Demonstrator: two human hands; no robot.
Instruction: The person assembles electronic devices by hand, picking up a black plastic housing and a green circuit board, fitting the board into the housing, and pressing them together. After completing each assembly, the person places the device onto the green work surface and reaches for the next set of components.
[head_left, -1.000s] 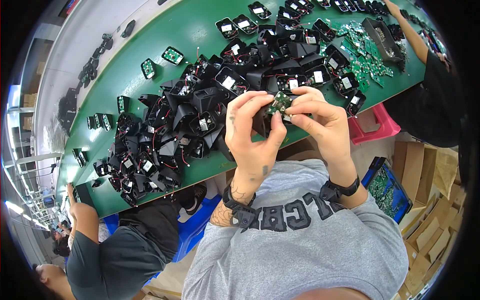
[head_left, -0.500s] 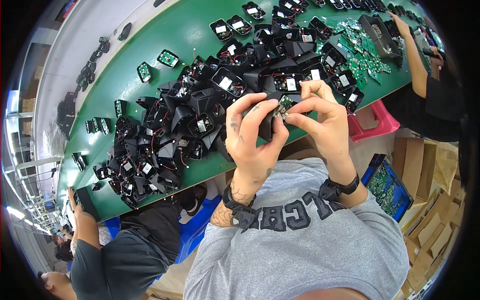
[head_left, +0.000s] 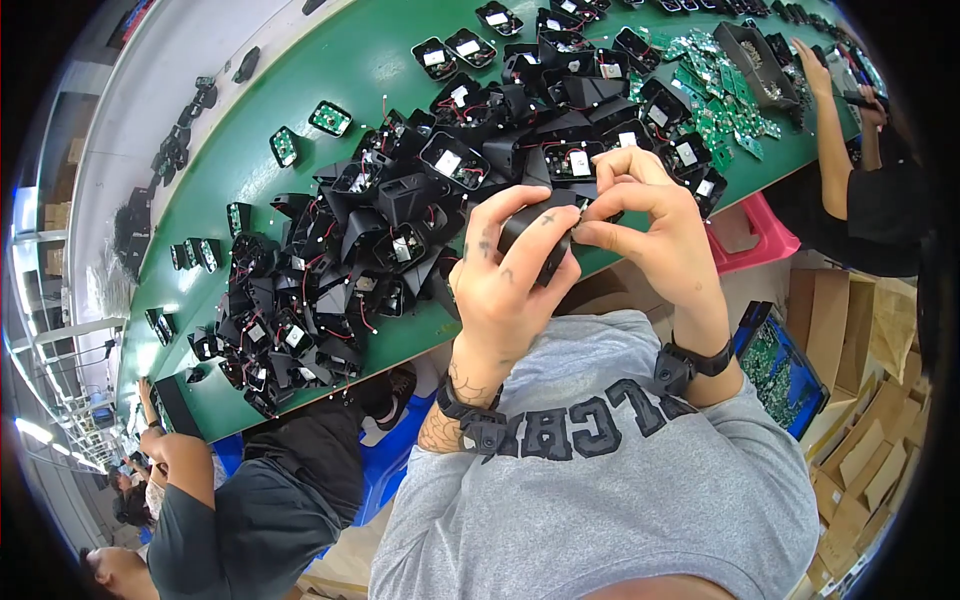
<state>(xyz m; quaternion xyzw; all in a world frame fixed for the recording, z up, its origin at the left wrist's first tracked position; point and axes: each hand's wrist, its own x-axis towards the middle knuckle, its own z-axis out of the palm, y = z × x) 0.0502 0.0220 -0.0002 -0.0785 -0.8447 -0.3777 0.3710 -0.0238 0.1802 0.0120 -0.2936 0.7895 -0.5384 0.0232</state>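
My left hand [head_left: 505, 275] is wrapped round a black plastic housing [head_left: 553, 262], held up in front of my chest above the table edge. My right hand [head_left: 650, 220] meets it from the right, with thumb and index finger pinched at the housing's edge. Whatever sits between those fingertips is too small and covered to name. Just beyond my hands lies an open black housing [head_left: 578, 165] with a white block and a green board inside. It belongs to a large heap of similar housings, many with red wires.
The green table [head_left: 385, 60] carries the heap, loose green circuit boards [head_left: 715, 95] and a dark bin [head_left: 755, 65] at far right. A co-worker's arm [head_left: 825, 120] reaches in there; another person [head_left: 250, 500] sits left. A pink stool [head_left: 755, 235] and cardboard boxes [head_left: 850, 480] stand right.
The housing has turned in my left hand, so the green board that showed between my hands is now hidden. My right hand has shifted slightly right and stays pinched at the edge.
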